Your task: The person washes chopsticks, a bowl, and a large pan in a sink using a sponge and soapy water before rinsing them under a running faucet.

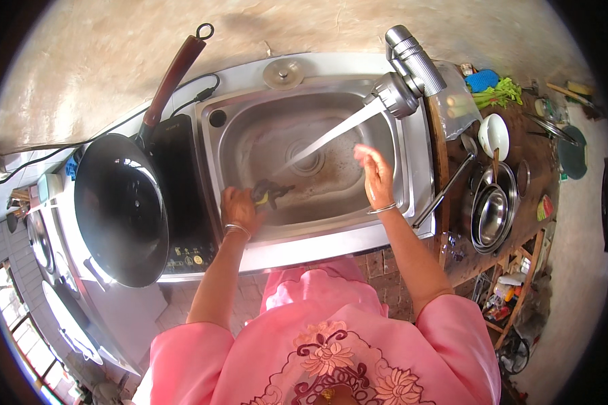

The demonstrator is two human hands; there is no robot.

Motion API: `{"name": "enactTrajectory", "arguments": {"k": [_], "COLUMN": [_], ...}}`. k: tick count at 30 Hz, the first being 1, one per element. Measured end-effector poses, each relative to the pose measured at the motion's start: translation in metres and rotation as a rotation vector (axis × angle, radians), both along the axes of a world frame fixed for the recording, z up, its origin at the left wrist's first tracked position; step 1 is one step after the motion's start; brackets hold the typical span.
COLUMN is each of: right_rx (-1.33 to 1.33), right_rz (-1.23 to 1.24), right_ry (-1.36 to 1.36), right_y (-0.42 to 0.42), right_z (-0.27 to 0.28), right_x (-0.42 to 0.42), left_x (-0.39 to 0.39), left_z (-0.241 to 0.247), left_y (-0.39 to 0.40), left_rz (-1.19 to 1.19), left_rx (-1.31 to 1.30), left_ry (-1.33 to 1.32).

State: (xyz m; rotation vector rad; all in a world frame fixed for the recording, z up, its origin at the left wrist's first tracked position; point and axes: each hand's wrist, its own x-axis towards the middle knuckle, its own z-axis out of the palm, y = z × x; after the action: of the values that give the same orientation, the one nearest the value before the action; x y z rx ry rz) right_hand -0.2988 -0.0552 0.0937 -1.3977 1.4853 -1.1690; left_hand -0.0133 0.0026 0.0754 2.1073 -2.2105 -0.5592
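In the stainless steel sink [324,116], my left hand [240,207] is at the near left, its fingers closed on a dark crumpled item [271,194] with a yellow patch. That item is blurred, and I cannot tell whether it is a cloth. My right hand [377,174] is raised over the right side of the basin, wet and holding nothing, with its fingers extended. Water [334,129] streams from the metal faucet [395,96] down to the left, past the drain [305,157]. Brown specks lie on the basin floor.
Left of the sink, a black wok [121,212] overlaps an induction cooktop [182,167]. A drain cover [282,74] lies behind the basin. To the right are a ladle [448,177], a white bowl [493,136], nested metal bowls [491,217] and leafy greens [501,93].
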Motion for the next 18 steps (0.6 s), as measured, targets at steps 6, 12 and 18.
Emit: {"name": "enactTrajectory", "arguments": {"k": [6, 12, 18], "right_rx": [0.786, 0.554, 0.656], "right_rz": [0.329, 0.632, 0.815], "right_ry": [-0.217, 0.280, 0.472], "right_y": [0.010, 0.037, 0.031], "right_z": [-0.034, -0.071, -0.081], "right_x": [0.001, 0.021, 0.022], "left_x": [0.001, 0.002, 0.000], "left_z": [-0.003, -0.009, -0.001], "left_y": [-0.001, 0.002, -0.001], "left_rz": [0.021, 0.011, 0.005], "left_rx": [0.065, 0.027, -0.019], "left_ry": [-0.020, -0.035, 0.006]}}
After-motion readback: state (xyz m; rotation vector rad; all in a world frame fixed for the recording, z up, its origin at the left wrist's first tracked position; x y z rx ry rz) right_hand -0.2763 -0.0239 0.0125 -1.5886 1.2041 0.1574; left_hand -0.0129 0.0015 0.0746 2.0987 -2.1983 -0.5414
